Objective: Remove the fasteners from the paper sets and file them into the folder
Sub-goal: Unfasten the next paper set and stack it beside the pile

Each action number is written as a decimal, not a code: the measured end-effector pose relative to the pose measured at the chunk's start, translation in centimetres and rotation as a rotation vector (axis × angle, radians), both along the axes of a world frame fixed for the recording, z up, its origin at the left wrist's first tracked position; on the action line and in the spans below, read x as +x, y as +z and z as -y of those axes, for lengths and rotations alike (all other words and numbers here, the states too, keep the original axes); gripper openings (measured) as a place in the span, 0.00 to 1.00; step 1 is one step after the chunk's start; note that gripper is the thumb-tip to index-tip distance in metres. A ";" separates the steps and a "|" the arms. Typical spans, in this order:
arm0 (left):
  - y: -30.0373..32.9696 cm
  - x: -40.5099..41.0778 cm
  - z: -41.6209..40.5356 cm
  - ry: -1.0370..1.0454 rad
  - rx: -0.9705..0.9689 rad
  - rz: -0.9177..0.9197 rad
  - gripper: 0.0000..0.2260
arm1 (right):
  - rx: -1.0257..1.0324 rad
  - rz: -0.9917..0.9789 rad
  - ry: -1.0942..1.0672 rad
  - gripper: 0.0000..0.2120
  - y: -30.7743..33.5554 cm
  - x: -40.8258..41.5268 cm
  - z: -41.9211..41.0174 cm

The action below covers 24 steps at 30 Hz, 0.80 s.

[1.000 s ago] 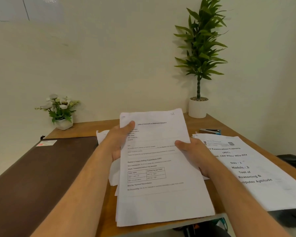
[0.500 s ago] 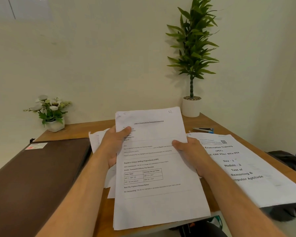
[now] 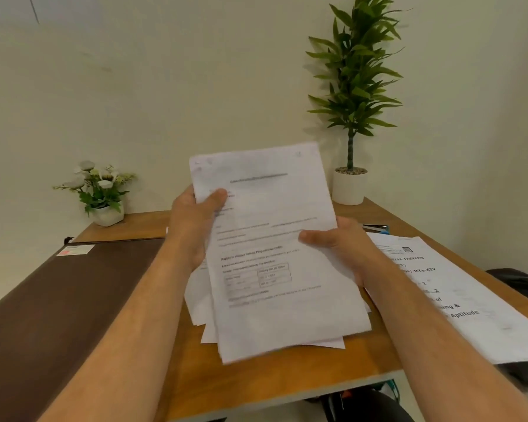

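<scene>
— Papers (image 3: 275,254): loose, light, floppy, fanned at bottom; pinched by left hand (image 3: 192,226) and right hand (image 3: 339,248), lifted above counter (image 3: 287,376).
— Better gripped at both side edges, squared, then slid into folder (image 3: 58,300).

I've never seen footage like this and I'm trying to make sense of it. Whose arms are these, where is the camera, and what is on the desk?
There is no machine here. A person wears a camera on the head, so you look down along their own arms. The left hand and right hand grip a sheaf of papers by its sides, raised above the wooden desk. On the desk lie a brown folder at left, another printed paper set at right, a stapler-like tool, a small flower pot and a tall potted plant.
</scene>
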<state>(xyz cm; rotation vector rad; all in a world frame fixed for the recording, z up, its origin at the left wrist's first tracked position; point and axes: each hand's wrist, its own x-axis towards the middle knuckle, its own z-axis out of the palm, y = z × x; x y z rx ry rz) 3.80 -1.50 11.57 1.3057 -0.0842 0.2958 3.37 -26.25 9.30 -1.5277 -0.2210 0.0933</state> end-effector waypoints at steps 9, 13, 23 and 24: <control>0.4 -2.2 -0.5 -0.029 0.137 0.027 0.06 | 0.037 0.221 -0.167 0.13 2.6 -0.4 -1.9; 3.6 -2.4 0.2 0.133 0.101 0.214 0.04 | 0.033 0.338 -0.212 0.10 4.4 -0.2 -2.8; -3.9 -3.0 1.9 0.167 0.231 0.034 0.06 | -0.162 0.264 -0.247 0.18 -2.1 -0.5 -5.3; -3.5 -2.9 1.8 0.185 0.187 0.038 0.08 | -0.135 0.277 -0.268 0.16 -1.8 -0.6 -5.4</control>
